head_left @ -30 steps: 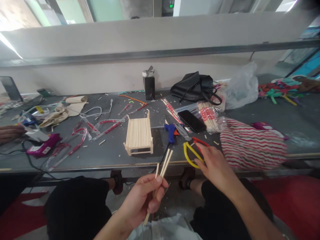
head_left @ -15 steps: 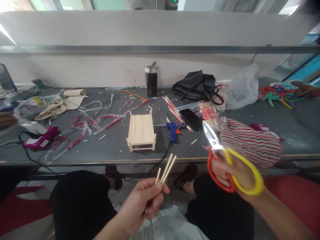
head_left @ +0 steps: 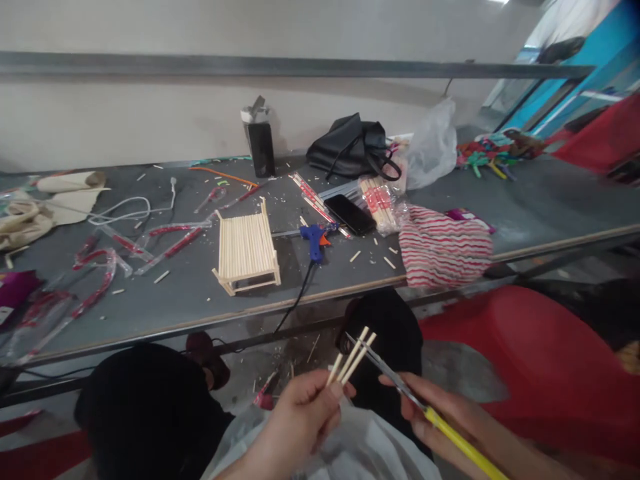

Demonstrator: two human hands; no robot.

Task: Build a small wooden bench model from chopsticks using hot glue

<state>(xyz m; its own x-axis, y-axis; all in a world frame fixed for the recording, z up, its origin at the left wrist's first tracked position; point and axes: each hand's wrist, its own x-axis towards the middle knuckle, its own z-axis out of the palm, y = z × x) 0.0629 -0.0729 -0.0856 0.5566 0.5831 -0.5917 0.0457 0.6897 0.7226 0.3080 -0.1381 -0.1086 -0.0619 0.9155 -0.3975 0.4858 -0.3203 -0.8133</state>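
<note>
My left hand (head_left: 300, 417) is closed round three thin wooden sticks (head_left: 353, 355) that point up and to the right. My right hand (head_left: 440, 417) grips scissors (head_left: 400, 387) with a yellow handle; the blades reach up-left and meet the sticks near their upper ends. Both hands are low in the view, over my lap and in front of the table edge. On the grey table (head_left: 200, 300) stands a small bench-like frame built of wooden sticks (head_left: 247, 252).
A blue glue gun (head_left: 315, 239) with a black cord lies beside the frame. A phone (head_left: 356, 215), a pack of chopsticks (head_left: 380, 203), a striped cloth (head_left: 443, 243), a black bag (head_left: 353, 148), a dark bottle (head_left: 260, 143) and wrappers (head_left: 100, 260) cover the table. A red chair (head_left: 525, 353) stands at right.
My right hand picked the scissors up from the table, raised them, then brought them down to the sticks in my left hand. The view swung down and to the right.
</note>
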